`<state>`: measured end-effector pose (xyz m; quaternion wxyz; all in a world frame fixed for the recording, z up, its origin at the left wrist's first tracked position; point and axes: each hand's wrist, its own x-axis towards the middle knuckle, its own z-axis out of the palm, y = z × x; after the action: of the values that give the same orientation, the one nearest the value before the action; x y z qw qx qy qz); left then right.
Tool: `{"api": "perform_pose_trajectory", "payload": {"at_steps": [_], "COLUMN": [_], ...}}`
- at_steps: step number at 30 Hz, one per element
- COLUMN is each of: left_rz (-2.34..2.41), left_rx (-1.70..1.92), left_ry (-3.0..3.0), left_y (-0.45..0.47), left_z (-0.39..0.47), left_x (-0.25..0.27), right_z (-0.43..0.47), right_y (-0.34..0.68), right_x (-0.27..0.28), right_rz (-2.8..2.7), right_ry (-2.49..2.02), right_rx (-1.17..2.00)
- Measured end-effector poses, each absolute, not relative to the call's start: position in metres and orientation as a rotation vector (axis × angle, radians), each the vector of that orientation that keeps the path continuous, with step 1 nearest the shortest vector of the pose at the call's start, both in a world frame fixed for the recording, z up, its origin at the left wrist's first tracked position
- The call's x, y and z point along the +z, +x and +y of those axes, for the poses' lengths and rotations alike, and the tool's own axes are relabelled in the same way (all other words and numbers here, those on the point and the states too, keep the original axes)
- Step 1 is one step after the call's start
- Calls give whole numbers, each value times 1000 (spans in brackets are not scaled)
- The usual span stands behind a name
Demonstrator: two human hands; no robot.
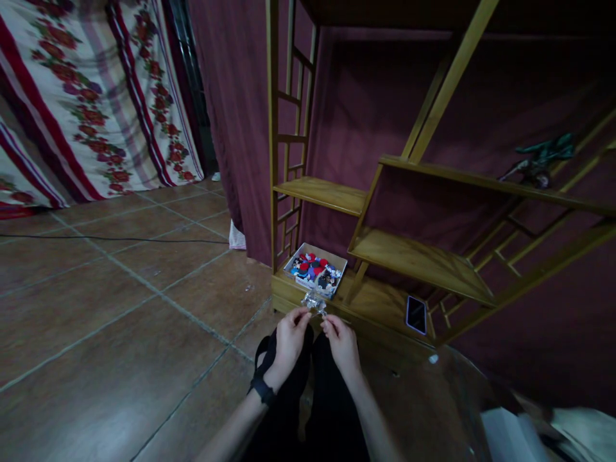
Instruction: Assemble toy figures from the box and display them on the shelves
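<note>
Crinkled plastic [315, 301]: see-through, with silvery-white glints.
Open box [331, 256], left front corner of the shelf unit's bottom board: white.
Small pieces [314, 266], heaped between the box's edges: bright red, blue, purple, black and white, mixed.
Phone-like device [416, 314], by the bottom board's right end: near-black screen, lavender-blue rim.
Shelf unit [423, 263]: yellow-brown wood.
Figurine [548, 154], upper board toward its right end: dark teal green.
Plain curtain [231, 96]: plum.
Floral curtain [96, 96]: white ground, red and purple blooms, green leaves, dark red stripes, greyish plaid bands.
Floor tiles [192, 269]: mottled brown, pale grey-green joints.
Cable [120, 239]: black.
Wristband [263, 389]: black.
Trousers [337, 417]: black.
</note>
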<state>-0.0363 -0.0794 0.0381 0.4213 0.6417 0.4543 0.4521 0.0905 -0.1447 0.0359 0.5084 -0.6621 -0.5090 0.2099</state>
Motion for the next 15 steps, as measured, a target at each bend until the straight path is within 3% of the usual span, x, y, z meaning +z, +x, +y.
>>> {"api": "perform_pose_trajectory", "payload": {"at_steps": [15], "left_rz": [1326], "left_rx": [982], "left_ry": [2160], "left_y": [-24], "left_z": [-57], "left_x": [6], "right_z": [-104], "right_y": [106], "right_x": [-33], "right_rz": [-1095], "right_ry": [-1534], "right_rx": [632]}}
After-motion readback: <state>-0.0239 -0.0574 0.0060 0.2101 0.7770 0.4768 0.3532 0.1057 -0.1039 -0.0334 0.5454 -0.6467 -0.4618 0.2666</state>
